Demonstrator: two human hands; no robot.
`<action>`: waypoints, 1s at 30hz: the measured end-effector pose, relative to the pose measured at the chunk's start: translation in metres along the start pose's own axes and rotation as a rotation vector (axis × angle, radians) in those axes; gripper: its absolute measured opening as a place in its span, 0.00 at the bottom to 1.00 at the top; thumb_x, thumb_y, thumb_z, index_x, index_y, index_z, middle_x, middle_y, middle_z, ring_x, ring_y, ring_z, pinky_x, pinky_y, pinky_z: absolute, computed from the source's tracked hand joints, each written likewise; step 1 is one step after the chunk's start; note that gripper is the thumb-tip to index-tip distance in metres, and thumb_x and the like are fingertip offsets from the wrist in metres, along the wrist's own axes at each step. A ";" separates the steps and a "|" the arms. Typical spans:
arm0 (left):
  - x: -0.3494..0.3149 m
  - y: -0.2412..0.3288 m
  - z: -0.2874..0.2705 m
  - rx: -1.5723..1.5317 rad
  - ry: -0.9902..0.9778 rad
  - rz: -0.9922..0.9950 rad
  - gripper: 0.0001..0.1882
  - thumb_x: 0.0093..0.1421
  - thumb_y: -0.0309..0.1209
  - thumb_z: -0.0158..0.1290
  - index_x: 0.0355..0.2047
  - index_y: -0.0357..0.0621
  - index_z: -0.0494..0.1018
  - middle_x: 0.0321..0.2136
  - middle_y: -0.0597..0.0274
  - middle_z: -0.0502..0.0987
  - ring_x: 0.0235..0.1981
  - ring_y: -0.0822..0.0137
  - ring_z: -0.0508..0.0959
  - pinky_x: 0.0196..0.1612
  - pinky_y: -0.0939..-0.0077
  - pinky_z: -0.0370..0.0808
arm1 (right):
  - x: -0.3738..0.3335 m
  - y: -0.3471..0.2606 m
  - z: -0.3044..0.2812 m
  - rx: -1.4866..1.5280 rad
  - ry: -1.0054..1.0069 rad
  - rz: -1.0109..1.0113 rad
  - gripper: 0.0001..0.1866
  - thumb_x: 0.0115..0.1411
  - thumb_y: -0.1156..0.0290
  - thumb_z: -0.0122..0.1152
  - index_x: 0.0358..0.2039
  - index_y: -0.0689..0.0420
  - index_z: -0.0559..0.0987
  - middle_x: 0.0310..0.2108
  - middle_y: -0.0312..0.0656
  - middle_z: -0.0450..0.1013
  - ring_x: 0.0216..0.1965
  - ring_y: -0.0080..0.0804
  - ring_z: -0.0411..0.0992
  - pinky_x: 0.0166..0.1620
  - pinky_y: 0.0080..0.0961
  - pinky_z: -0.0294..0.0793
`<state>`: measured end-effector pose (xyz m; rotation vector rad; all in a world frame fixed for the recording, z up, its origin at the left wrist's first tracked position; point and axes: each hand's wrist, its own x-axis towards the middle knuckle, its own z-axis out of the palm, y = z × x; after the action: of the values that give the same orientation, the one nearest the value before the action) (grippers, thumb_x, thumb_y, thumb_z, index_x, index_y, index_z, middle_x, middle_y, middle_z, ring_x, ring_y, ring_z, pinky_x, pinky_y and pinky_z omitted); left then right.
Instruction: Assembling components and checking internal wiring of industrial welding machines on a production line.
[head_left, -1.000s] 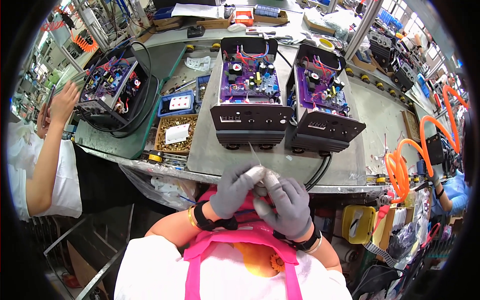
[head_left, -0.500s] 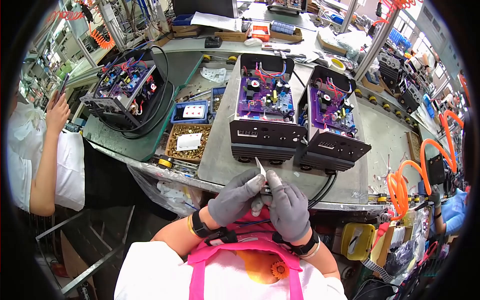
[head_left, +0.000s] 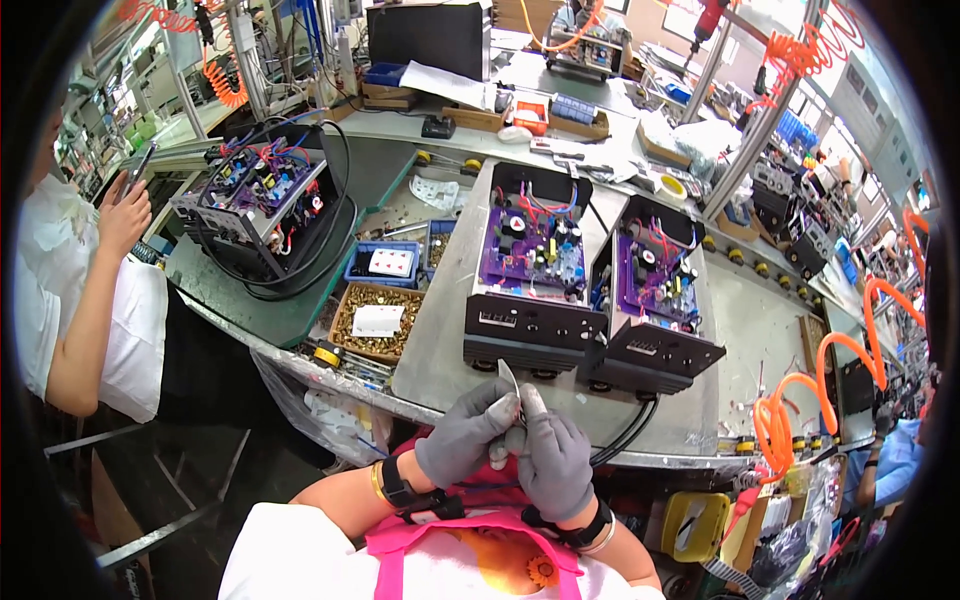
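Observation:
Both hands wear grey gloves and meet close to my body, at the bench's front edge. My left hand [head_left: 462,437] pinches a thin pale strip [head_left: 508,376], whose tip sticks up past the fingertips. Against it, my right hand [head_left: 556,462] has its thumb raised and its fingers curled; whatever lies inside them is hidden. Just beyond the hands stand two open black-cased electronic units, a left unit [head_left: 530,325] and a right unit [head_left: 655,350]. Purple circuit boards and coloured wires show inside both.
At left, a third open unit [head_left: 255,210] with a looped black cable sits on a green mat. A box of brass fittings [head_left: 350,340] and a blue bin [head_left: 383,262] lie between. An orange coiled hose [head_left: 775,430] hangs at right. Someone holding a phone [head_left: 140,165] is at far left.
The view has tilted, so the bench and units appear lower. My hands stay together around the strip; a small dark piece seen between them before is now hidden.

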<state>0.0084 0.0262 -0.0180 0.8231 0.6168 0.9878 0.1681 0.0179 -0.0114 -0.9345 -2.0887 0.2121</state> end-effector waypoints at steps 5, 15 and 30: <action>-0.001 0.004 -0.001 -0.151 -0.015 -0.006 0.18 0.66 0.46 0.44 0.40 0.43 0.67 0.21 0.64 0.73 0.15 0.78 0.69 0.18 0.88 0.67 | 0.004 0.000 0.002 -0.081 -0.034 -0.041 0.31 0.43 0.81 0.56 0.53 0.69 0.69 0.31 0.50 0.73 0.31 0.46 0.73 0.34 0.35 0.74; 0.002 0.001 -0.003 -0.084 -0.017 0.010 0.18 0.65 0.47 0.46 0.38 0.43 0.66 0.17 0.63 0.71 0.15 0.77 0.69 0.18 0.85 0.65 | 0.002 0.004 0.004 -0.031 -0.043 0.016 0.24 0.44 0.79 0.56 0.46 0.67 0.71 0.31 0.49 0.72 0.32 0.46 0.72 0.34 0.37 0.72; 0.009 -0.008 0.003 0.136 -0.010 0.154 0.17 0.66 0.45 0.46 0.36 0.43 0.67 0.17 0.66 0.70 0.14 0.79 0.67 0.18 0.87 0.63 | 0.001 0.011 0.001 0.022 -0.005 0.054 0.32 0.45 0.81 0.53 0.55 0.70 0.66 0.31 0.50 0.72 0.30 0.45 0.72 0.35 0.36 0.73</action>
<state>0.0179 0.0313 -0.0236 1.0071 0.6242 1.0895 0.1732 0.0266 -0.0168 -0.9786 -2.0632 0.2657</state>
